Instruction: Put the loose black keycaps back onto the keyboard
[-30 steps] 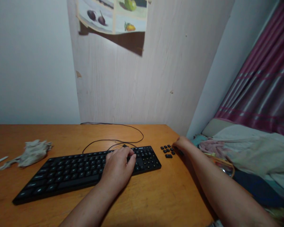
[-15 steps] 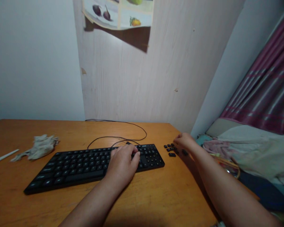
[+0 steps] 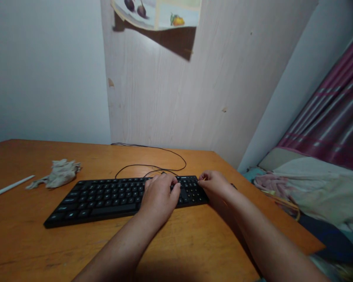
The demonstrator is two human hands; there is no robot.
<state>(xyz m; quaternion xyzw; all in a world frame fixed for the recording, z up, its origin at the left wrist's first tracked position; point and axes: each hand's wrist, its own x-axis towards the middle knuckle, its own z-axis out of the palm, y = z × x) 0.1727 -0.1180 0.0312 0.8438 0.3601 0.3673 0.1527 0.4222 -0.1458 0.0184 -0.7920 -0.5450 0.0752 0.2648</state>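
A black keyboard (image 3: 111, 196) lies on the desk, its cable trailing behind it. My left hand (image 3: 161, 192) rests over its middle-right part, fingers bent toward the back edge and thumb on the keys. Those fingertips are mostly hidden. At the upper right corner of the number pad (image 3: 192, 192), my right hand (image 3: 213, 184) is closed in a pinch, with what seems to be a keycap, mostly hidden by the fingers. The number pad looks uneven, with small round spots where some caps are off. My right hand and forearm largely cover the area of loose keycaps right of the keyboard.
A crumpled, pale cloth (image 3: 61, 173) and a white pen-like stick (image 3: 11, 187) lie on the left of the wooden desk (image 3: 85, 250). Black cable (image 3: 182, 160) loops at the back. Past the desk's right edge is a bed with bedding (image 3: 306, 188).
My right hand has moved left from the loose keycaps to the number pad's upper right corner, fingers pinched. My left hand stays on the keyboard. The view has shifted slightly.
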